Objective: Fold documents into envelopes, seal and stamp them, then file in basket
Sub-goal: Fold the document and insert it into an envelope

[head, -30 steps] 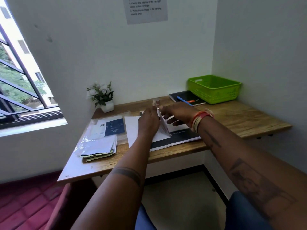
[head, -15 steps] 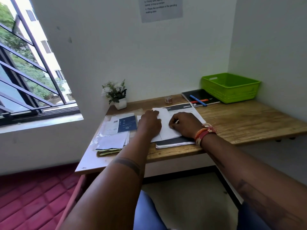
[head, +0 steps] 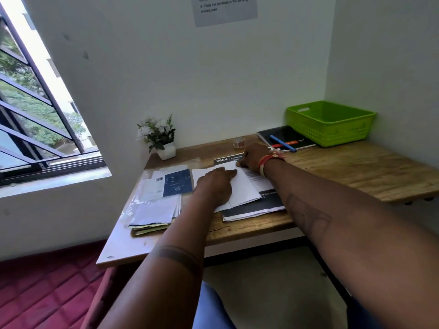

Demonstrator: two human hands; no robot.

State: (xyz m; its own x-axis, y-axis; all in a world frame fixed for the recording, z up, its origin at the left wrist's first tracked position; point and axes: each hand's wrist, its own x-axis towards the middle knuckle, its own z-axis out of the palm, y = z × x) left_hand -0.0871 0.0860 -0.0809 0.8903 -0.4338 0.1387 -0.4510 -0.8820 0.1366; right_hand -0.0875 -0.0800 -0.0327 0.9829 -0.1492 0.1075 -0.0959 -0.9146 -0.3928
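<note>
Both hands are pressing down on a white sheet (head: 240, 186) at the centre of the frame: the left hand (head: 217, 184) is lying flat on it with fingers stretched toward the upper right, holding the folded part down, while the right hand (head: 253, 156) is resting at the sheet's far edge, fingertips pushing on the paper; whether those fingers are curled or straight is hard to tell. Neither hand is pinching anything. Under the sheet a dark printed document (head: 254, 206) is lying on the desk (head: 356, 172). Judging by this, the work is sitting in its first stage, with a fold being creased and nothing yet slipped into an envelope. Left of centre, a pile of envelopes (head: 156, 207) is waiting, partly in clear wrapping. A small tape roll (head: 238, 142) is standing near the wall just above the right hand. At the upper right the green basket (head: 330, 123) is showing no filed letters, though its floor is partly hidden. Inserting, sealing, stamping and filing all appear to be left.
</note>
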